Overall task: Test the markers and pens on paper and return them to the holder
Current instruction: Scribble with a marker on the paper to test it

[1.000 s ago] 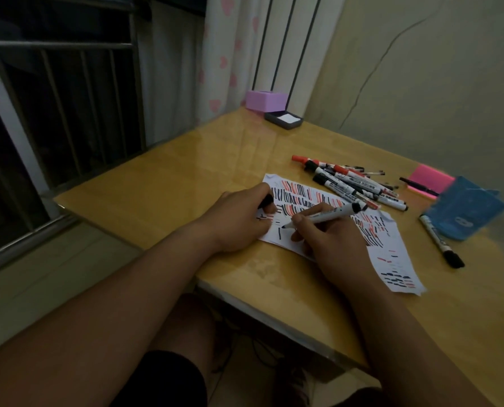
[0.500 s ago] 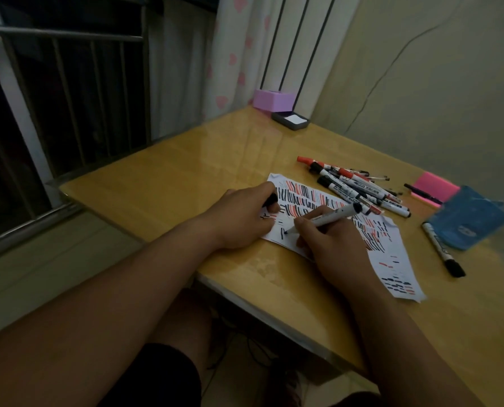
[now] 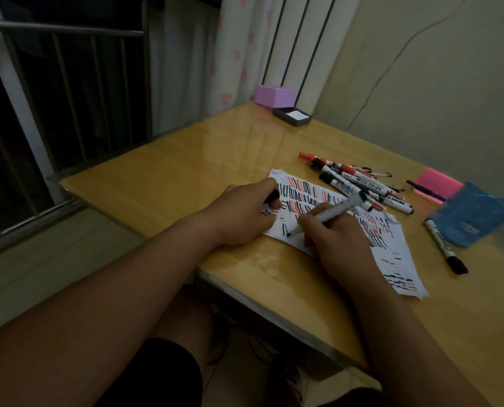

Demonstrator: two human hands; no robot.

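Note:
A white sheet of paper [image 3: 397, 254] covered in black and red strokes lies on the wooden table [image 3: 186, 177]. My right hand [image 3: 339, 245] grips a white marker [image 3: 333, 214] with its black tip on the paper's near left part. My left hand [image 3: 245, 212] rests on the paper's left edge and holds a black marker cap [image 3: 272, 196] in its curled fingers. A pile of several black and red markers [image 3: 359, 183] lies beyond the paper. A blue holder [image 3: 471, 214] lies on its side at the right.
One black marker [image 3: 444, 248] lies alone beside the blue holder. A pink sticky pad [image 3: 437, 183] with a thin pen sits behind it. A purple box [image 3: 274, 95] and a dark tray [image 3: 292, 116] stand at the far corner. The table's near edge runs under my forearms.
My right hand has drawn the marker tip down and left across the paper, adding a fresh black stroke. My left hand has stayed on the paper's edge.

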